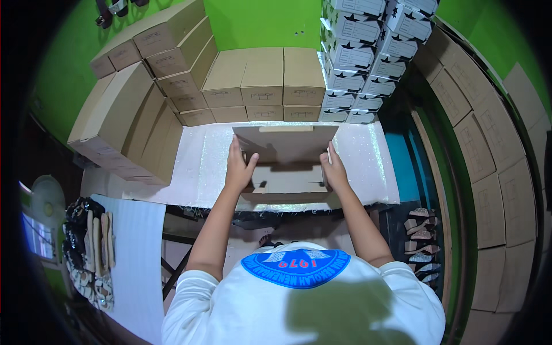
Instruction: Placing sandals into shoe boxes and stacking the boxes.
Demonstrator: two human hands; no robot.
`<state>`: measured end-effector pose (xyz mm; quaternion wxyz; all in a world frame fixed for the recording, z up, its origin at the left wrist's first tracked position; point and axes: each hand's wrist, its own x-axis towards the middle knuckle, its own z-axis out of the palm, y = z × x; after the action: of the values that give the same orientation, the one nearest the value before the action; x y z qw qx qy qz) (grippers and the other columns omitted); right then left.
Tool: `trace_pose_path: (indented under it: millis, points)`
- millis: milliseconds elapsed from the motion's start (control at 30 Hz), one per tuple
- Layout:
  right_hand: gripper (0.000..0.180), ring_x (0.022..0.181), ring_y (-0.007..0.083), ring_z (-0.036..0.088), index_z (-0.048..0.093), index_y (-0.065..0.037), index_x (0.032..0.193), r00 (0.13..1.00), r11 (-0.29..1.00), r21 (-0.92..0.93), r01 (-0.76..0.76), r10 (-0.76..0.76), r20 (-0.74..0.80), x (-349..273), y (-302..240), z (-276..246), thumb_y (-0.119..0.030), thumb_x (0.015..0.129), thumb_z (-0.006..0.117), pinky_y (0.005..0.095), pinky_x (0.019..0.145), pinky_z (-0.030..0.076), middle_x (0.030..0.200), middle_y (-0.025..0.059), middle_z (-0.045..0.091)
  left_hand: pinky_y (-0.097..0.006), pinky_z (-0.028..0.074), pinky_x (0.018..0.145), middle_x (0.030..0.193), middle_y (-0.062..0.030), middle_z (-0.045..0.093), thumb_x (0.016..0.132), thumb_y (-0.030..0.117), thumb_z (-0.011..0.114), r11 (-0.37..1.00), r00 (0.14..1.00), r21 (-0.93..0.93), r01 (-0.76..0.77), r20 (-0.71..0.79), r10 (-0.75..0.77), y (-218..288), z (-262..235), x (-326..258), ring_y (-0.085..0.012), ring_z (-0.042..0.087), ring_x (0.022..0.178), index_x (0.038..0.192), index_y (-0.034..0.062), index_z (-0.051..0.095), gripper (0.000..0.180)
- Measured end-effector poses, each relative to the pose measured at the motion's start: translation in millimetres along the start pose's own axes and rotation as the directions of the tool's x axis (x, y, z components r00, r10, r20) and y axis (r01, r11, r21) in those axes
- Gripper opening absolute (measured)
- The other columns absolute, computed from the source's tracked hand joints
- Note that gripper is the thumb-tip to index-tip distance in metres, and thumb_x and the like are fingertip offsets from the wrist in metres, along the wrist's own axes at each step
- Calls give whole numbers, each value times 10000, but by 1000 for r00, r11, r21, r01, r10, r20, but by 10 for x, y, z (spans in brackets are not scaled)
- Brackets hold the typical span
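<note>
Open brown cardboard box (pixel 287 145): front-centre of white glittery cloth-covered table (pixel 201 152) | your left hand (pixel 237 168), right hand (pixel 336 169): thumbs parted from fingers, gripping opposite sides | done: back panel up | left: top unclosed, interior showing.

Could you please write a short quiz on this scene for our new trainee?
1. Multiple choice: the left hand and right hand are at opposite sides of which thing?
A) a fan
B) an open cardboard box
C) a shoe
2. True or false: white boxes with black stars are stacked toward the far right of the pale-covered table.
3. Short answer: what colour is the wall behind the stacked boxes?

Key: 1. B; 2. True; 3. Green.
</note>
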<state>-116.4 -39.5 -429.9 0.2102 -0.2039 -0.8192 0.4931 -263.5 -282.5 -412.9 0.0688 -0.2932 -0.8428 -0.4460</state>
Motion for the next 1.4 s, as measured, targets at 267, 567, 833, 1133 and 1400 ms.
trace_pose_path:
  millis: [267,567,833,1133,1400]
  points:
    - [659,1268,390,281,283,-132,1374,988,717,-697,18,93,121,38,67,233,-315,808,568,517,1031,222,1454,108,196,-528,293,991,1425,-188,208,750,323,647,834,914,548,62,304,-268,-237,215,66,-353,330,1245,1398,91,179,832]
    - [418,1146,271,465,503,-123,1227,996,833,-553,26,-68,-56,51,229,141,-111,809,515,493,1006,280,1252,124,481,-541,259,1012,1463,-113,152,827,135,521,899,899,416,140,326,-291,-359,132,65,-281,337,1268,1392,92,196,653]
    - [369,862,321,605,532,-136,1205,983,763,-621,-180,153,-98,-49,-32,1,-130,845,456,415,850,436,944,165,634,-532,311,963,1178,-152,539,834,261,543,908,958,381,174,149,-247,-420,-116,-72,-300,502,1099,1242,82,434,459]
    - [541,830,351,597,339,-116,1340,978,731,-651,-204,178,-107,-131,163,191,-78,808,427,480,904,392,838,201,624,-495,347,939,958,-122,614,832,228,526,830,987,552,82,68,-143,-348,25,-105,-270,563,964,1085,45,549,313]
    - [477,786,377,597,366,-105,1314,952,824,-478,-304,283,-117,-170,199,156,-107,840,414,453,710,467,827,237,610,-478,386,881,1035,-207,593,848,84,391,850,888,356,389,102,-449,-198,207,-71,-360,567,954,1170,24,484,340]
